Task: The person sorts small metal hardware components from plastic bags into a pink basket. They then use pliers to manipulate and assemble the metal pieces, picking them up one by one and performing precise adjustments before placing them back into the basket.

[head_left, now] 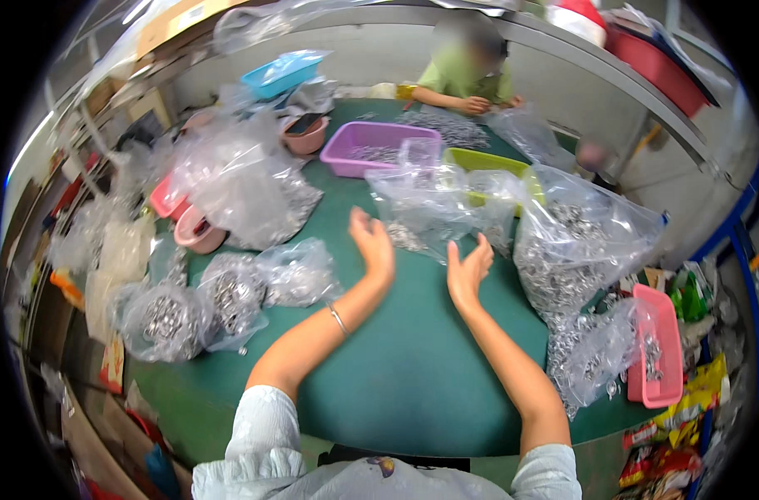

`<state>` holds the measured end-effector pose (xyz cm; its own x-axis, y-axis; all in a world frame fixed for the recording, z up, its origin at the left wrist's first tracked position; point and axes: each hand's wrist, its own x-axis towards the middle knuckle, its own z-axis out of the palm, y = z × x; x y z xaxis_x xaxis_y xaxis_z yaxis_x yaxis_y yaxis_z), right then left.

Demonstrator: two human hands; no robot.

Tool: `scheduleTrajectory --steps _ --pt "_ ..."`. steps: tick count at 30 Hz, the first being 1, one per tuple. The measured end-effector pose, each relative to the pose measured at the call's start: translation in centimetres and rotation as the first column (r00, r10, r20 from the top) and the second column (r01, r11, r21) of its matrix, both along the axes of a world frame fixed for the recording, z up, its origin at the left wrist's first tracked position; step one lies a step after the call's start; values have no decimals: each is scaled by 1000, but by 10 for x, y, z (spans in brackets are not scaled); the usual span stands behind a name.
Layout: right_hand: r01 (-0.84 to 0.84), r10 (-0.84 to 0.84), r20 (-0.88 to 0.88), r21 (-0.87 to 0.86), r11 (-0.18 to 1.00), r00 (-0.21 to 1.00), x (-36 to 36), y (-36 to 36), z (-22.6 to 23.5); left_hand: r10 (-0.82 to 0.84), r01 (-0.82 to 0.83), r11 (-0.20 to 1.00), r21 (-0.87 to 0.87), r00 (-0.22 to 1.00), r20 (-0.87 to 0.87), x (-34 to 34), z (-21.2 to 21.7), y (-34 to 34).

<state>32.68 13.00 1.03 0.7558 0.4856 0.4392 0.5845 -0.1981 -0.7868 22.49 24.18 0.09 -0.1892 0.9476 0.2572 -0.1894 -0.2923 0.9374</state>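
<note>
My left hand [373,243] is raised over the green tabletop [388,358], its fingers stretched and holding nothing. Opposite it, my right hand [469,271] is open too, thumb and fingers apart, palm facing inward. Just beyond both hands lies a clear plastic bag [429,204] with small silvery metal parts [406,237] at its bottom. My right thumb is close to the bag's near edge; I cannot tell whether it touches. Behind the bag stand a purple tray [339,150] with metal pieces and a yellow-green tray [489,161], partly hidden by plastic.
Filled bags [167,321] crowd the left side beside small pink tubs [200,240]. A large bag of metal parts [567,242] stands at the right, with a pink tray [664,337] at the edge. Across the table sits a person in a green shirt [450,75].
</note>
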Motion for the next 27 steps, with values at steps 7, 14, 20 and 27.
scheduleTrajectory --steps 7,14,20,27 --pt "-863 809 408 -91 497 422 -74 -101 35 -724 977 176 -116 209 658 -75 43 -202" --pt "-642 647 -30 -162 749 762 -72 -123 28 -842 918 397 1 365 -397 -160 69 -262" --pt "-737 676 -707 568 367 -209 -187 -195 58 84 400 829 391 602 -794 -174 22 -263" --pt "-984 790 -597 173 -44 -141 -182 -184 93 458 -381 878 290 491 -741 -258 15 -209"
